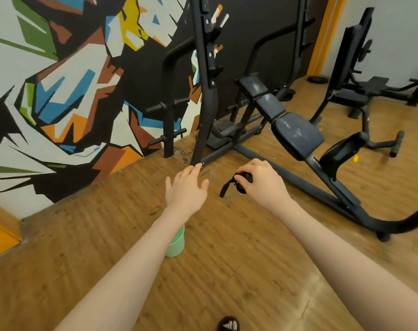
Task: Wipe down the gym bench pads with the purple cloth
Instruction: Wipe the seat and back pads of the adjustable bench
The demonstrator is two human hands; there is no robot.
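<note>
A black incline gym bench stands right of centre with three dusty pads: an upper pad [252, 86], a middle pad [270, 106] and a wide seat pad [297, 134]. No purple cloth is in view. My left hand [186, 187] hovers over the floor with straight, spread fingers and holds nothing. My right hand [260, 180] grips a small black round object [242, 185] with a short black strap dangling from it, in front of the bench's base rail.
A black rack upright [206, 91] and a plate-storage post [168, 130] stand by the mural wall. A pale green cup [175, 243] sits on the wooden floor under my left forearm. A second machine [360, 91] stands at the far right. My sandalled foot [229, 324] shows at the bottom.
</note>
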